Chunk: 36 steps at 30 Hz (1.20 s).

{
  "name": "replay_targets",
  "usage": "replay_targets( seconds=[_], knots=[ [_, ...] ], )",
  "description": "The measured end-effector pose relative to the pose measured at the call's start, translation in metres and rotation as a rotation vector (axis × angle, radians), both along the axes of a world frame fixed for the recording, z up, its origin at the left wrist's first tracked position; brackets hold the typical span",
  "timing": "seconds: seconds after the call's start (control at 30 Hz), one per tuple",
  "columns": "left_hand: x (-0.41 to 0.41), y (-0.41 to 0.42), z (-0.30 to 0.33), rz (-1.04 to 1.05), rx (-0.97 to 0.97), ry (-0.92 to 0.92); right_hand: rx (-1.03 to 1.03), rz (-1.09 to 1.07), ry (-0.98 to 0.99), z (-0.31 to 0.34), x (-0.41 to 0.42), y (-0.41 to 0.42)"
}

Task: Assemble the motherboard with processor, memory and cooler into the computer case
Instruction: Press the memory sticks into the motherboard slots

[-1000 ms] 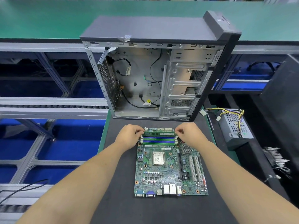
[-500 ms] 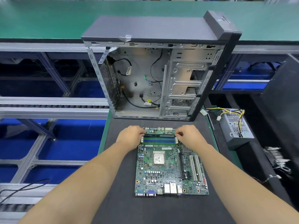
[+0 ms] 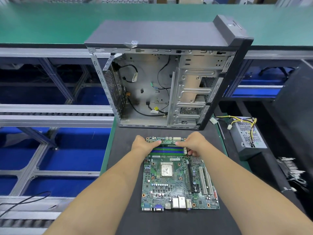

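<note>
Our left hand (image 3: 144,144) and right hand (image 3: 194,143) press straight fingers on the memory stick (image 3: 168,145), gripping nothing, board (image 3: 177,184) beneath.

An electronics assembly line. Green-topped benches (image 3: 50,21) flank a roller conveyor (image 3: 55,114). An open computer case (image 3: 166,73) stands on a black work mat (image 3: 125,145).

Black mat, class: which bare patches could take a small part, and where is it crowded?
Free on the black mat: the strip between the motherboard and the computer case, the strip at the board's left edge under the forearm, and the near end. Crowded: the memory slots, where the left hand and right hand press.
</note>
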State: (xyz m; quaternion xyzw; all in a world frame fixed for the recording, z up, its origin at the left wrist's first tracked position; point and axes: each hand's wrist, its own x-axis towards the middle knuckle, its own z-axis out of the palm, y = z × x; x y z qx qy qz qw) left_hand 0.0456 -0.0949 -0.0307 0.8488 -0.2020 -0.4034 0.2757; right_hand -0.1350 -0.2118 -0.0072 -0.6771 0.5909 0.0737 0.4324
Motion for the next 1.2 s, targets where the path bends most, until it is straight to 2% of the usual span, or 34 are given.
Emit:
replay_targets(
  seconds=[0.27,0.57,0.87,1.1,1.2],
  knots=[
    [-0.006,-0.015,0.014,0.042,0.119,0.088,0.043,0.073,0.161,0.012,0.019,-0.002],
    [-0.007,-0.021,0.019,0.034,0.227,0.082,0.103,0.184,0.298,0.02,0.029,-0.006],
    [-0.012,-0.022,0.018,0.038,0.302,-0.013,0.16,0.158,0.298,0.017,0.034,-0.008],
    [-0.006,-0.018,0.029,-0.051,0.29,0.044,0.191,0.053,0.199,0.018,0.028,-0.004],
    [-0.003,-0.019,0.033,-0.05,0.277,0.127,0.203,0.027,0.158,0.017,0.024,-0.004]
  ],
)
